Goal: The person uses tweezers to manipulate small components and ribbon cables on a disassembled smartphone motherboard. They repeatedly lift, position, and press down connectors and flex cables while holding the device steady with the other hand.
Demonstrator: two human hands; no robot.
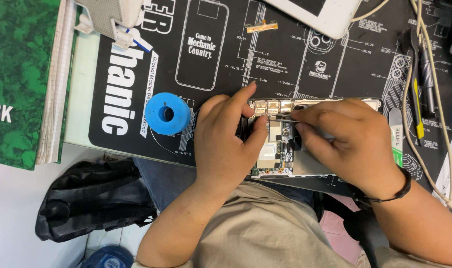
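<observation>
Tweezers [281, 118] pinched in my right hand [345, 139] touch the exposed circuit board of an opened phone [278, 149], which lies flat on a black printed work mat [295, 59] at the near edge of the table. My left hand [226, 139] presses on the phone's left part, fingers bent, index finger stretched to its top rim and thumb tip close to the tweezers; it steadies the phone rather than closing round it. I see a blue spool [167, 113] just left of that hand, well clear of the phone. A green hardcover book [17, 74] sits at the far left. Cables [434, 99] trail down the mat's right side beside a yellow-handled tool [418, 119]. A black bag [92, 198] lies below the table edge.
</observation>
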